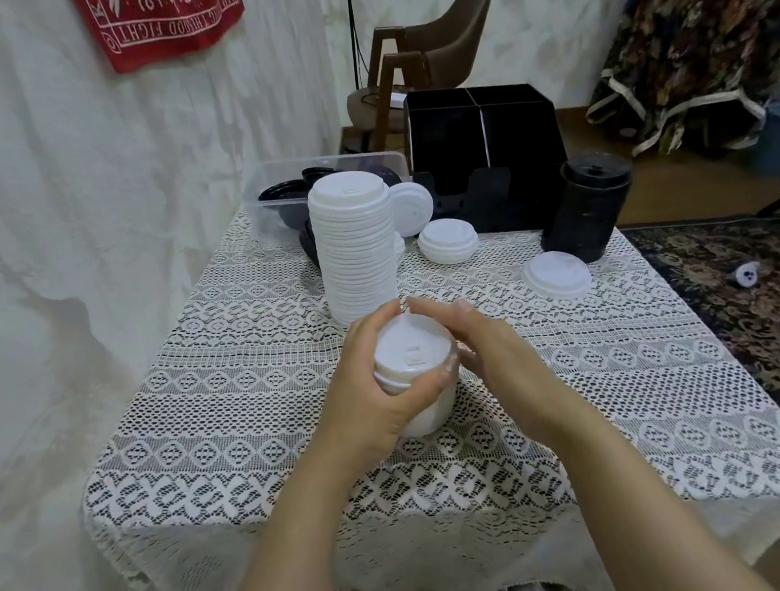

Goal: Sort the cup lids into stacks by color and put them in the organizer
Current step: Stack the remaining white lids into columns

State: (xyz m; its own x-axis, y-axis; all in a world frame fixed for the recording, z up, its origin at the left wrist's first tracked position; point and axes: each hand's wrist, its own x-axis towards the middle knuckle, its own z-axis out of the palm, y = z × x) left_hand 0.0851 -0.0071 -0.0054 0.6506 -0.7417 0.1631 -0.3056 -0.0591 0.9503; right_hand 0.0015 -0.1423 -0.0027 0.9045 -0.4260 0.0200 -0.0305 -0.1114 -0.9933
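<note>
Table draped in white lace cloth [244, 425], black organizer [487, 148] at far edge, clear bin [266, 220] of black lids [282, 192] to its left, tall white lid stack [354, 249] front-left of it, short white lid stack [447, 239] and single white lid [556, 273] in front, black lid stack [589, 208] front-right.

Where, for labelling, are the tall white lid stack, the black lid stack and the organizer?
tall white lid stack [355, 249], head view, middle of its side.
black lid stack [589, 210], head view, middle of its side.
organizer [520, 131], head view, its right front panel.
</note>
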